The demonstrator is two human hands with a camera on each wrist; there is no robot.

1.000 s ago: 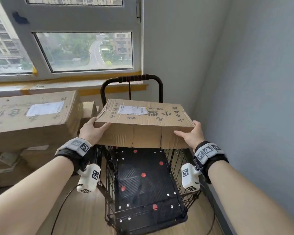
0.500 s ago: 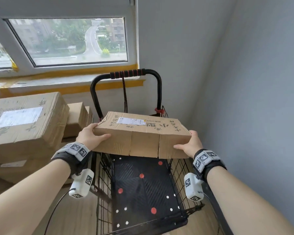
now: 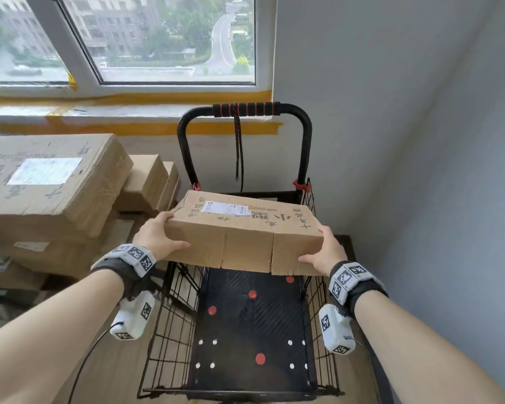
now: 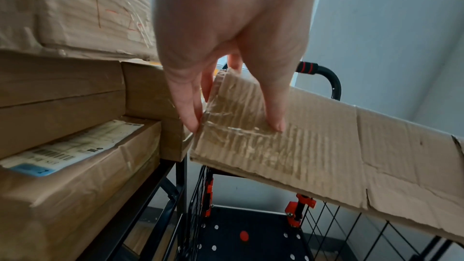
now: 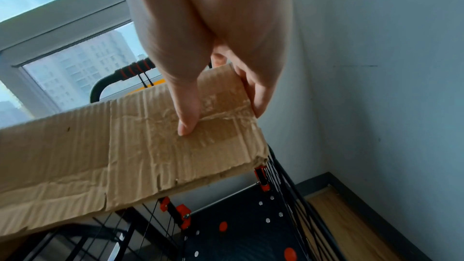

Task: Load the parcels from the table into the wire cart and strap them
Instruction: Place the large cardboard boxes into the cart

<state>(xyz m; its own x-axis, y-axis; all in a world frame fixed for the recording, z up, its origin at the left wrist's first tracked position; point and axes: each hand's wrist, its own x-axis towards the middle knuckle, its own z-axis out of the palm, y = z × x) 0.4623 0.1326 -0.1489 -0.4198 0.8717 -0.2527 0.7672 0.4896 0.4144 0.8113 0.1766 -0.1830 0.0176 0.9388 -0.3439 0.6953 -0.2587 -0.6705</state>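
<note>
Both hands, left [image 3: 158, 237] and right [image 3: 327, 252], grasp 1 box [image 3: 242, 231] by its ends, above the cart [image 3: 169, 330]. Nothing is loaded yet; other boxes [image 3: 56, 185] wait at the left, strapping undone.

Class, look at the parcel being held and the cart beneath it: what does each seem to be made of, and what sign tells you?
Parcel: matt brown corrugated cardboard; ribbed flutes, creases and glossy clear tape show at the ends, where the left hand and right hand grip it.
Cart: thin black wire mesh sides, probably coated metal; the dotted black floor's material is unclear.
</note>
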